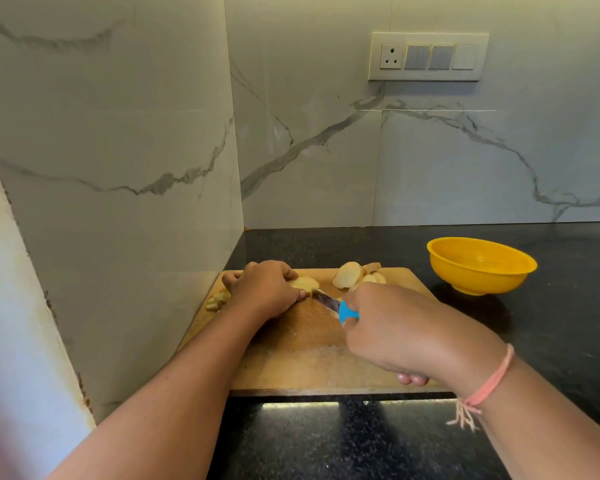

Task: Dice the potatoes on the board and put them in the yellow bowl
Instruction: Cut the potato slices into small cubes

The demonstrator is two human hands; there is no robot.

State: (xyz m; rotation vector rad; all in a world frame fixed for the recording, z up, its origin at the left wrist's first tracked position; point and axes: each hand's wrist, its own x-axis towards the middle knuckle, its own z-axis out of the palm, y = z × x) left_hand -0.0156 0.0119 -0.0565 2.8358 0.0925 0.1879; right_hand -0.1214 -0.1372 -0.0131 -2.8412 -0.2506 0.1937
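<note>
On the board (309, 348), the left hand (262, 289) holds a potato piece (307, 282) under curled fingers (284, 269). The right hand (406, 327) grips the knife (326, 301), its blade at the piece. More slices (349, 274) lie far right, near the yellow bowl (478, 280).

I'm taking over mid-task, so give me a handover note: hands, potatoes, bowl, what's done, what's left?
Left hand holds a potato piece on the board.
Right hand grips the blue-handled knife, blade at that piece.
Slices sit at the board's far edge; cut bits at its left edge.
Yellow bowl, right of the board, looks empty.
Left: finish dicing, fill bowl.
</note>
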